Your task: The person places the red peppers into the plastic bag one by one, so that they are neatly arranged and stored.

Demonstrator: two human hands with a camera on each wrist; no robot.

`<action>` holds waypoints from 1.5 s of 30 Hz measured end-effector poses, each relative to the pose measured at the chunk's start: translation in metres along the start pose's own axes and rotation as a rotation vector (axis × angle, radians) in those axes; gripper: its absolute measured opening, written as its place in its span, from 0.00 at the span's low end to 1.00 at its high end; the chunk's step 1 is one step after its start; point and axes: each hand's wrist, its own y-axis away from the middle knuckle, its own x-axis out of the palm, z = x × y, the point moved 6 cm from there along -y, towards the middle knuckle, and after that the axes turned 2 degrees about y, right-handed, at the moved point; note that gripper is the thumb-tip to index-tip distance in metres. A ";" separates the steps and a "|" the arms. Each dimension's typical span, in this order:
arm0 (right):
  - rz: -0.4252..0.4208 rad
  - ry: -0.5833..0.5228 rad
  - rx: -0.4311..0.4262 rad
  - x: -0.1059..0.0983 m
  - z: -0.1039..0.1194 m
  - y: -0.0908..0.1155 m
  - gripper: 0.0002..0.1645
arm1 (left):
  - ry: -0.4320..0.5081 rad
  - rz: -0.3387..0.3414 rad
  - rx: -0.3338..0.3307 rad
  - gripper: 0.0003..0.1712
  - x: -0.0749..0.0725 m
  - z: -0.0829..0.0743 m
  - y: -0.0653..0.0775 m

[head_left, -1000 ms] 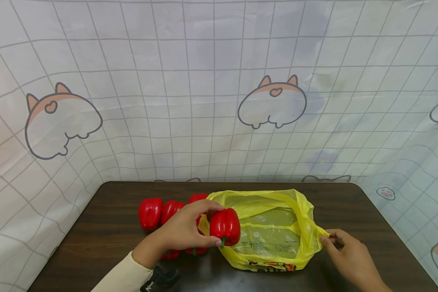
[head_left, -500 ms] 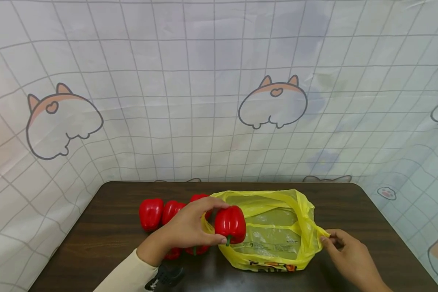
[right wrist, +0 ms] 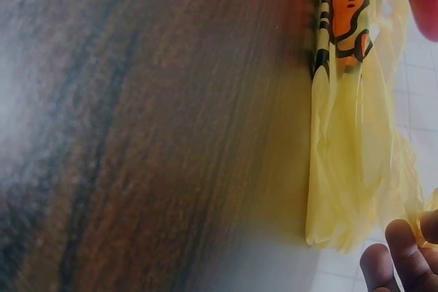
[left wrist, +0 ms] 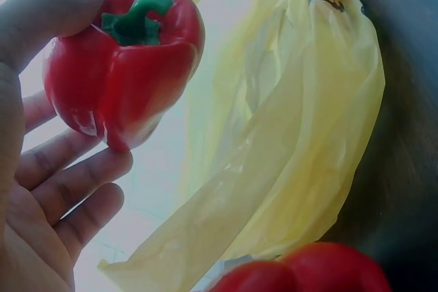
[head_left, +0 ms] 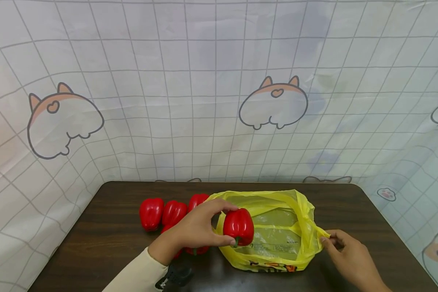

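Observation:
A glossy red bell pepper (head_left: 239,225) with a green stem is gripped between the thumb and fingers of my left hand (head_left: 198,227). In the head view it overlaps the left part of a yellow plastic bag (head_left: 306,243), whose wide mouth faces up. The left wrist view shows the pepper (left wrist: 130,66) raised beside the yellow bag wall (left wrist: 301,135), thumb near its stem. My right hand (head_left: 350,257) pinches the bag's right edge between thumb and fingers. In the right wrist view those fingertips (right wrist: 400,237) meet the crumpled yellow plastic (right wrist: 349,169).
Several more red peppers (head_left: 151,214) lie on the dark wooden table (head_left: 95,243) left of the bag, partly hidden behind my left hand and forearm. A black strap-like device (head_left: 177,275) sits at my left wrist. A white gridded cloth (head_left: 190,101) hangs behind the table.
My left hand has moved right with the pepper, from the bag's left rim to over its opening. The right hand keeps its hold on the bag's edge.

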 end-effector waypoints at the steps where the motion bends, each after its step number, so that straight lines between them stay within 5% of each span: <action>1: 0.002 -0.001 0.001 0.000 0.000 0.000 0.30 | -0.008 -0.001 0.001 0.40 0.001 0.000 -0.001; 18: -0.013 0.002 -0.008 0.000 0.000 0.001 0.28 | -0.007 -0.006 -0.044 0.40 0.017 0.013 -0.007; 34: -0.017 -0.001 -0.001 0.000 0.000 0.001 0.27 | -0.148 0.027 -0.072 0.41 0.029 0.016 -0.010; 45: -0.017 -0.009 0.000 0.002 -0.002 0.001 0.27 | -0.213 0.045 -0.019 0.39 0.037 0.010 -0.013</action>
